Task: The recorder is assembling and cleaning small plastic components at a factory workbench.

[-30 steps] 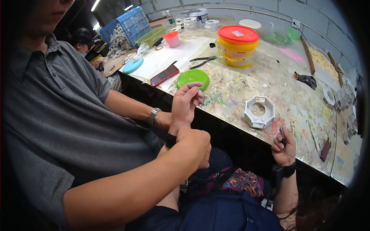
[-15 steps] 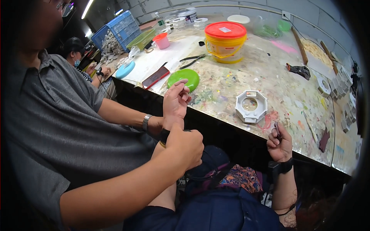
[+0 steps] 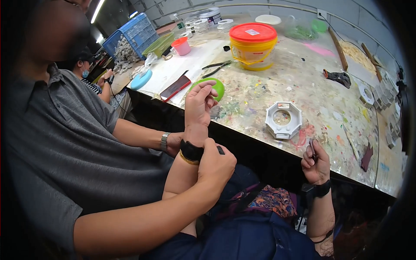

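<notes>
Left hand [image 3: 200,106] raised, loosely curled before green disc [image 3: 220,89], co-worker's hand [image 3: 216,165] at its black wristband [image 3: 191,151]; right hand [image 3: 316,168] pinches dark piece [image 3: 312,147] near white octagon [image 3: 285,130] on table [image 3: 242,97].

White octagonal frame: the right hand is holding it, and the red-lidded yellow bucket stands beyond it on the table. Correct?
Not held: the head view shows the white octagonal frame lying on the table, apart from the right hand. The red-lidded yellow bucket does stand beyond it.

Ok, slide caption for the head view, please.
A co-worker's hand at the black wristband below the left hand; right hand holding something dark near a white octagonal frame.
</notes>
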Tool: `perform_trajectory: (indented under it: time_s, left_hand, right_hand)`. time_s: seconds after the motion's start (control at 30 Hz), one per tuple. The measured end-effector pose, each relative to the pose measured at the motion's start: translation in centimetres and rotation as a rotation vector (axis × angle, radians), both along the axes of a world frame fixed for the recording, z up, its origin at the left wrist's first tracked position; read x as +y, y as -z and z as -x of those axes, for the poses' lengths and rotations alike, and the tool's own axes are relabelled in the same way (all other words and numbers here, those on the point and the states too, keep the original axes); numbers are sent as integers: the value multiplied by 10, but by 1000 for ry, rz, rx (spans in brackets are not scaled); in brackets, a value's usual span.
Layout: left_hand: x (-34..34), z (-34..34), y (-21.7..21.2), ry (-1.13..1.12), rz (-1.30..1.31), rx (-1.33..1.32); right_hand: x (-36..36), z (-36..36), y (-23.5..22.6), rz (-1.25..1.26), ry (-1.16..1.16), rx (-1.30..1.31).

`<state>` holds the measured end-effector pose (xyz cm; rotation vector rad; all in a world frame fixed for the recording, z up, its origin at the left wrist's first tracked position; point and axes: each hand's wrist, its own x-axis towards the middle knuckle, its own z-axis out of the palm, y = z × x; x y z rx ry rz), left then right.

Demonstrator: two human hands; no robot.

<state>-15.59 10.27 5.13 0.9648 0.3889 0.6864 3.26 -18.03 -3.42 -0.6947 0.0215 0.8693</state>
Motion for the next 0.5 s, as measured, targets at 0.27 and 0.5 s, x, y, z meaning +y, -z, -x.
perform_trajectory:
  time_s: [0.27, 0.5]
  left_hand:
    - [45, -45, -3, -165, -327, 12]
    - [54, -42, 7, -207, -422, 68]
  right_hand:
    - [0, 2, 2, -5, -3, -6]
    - [-3, 2, 5, 0, 0, 6]
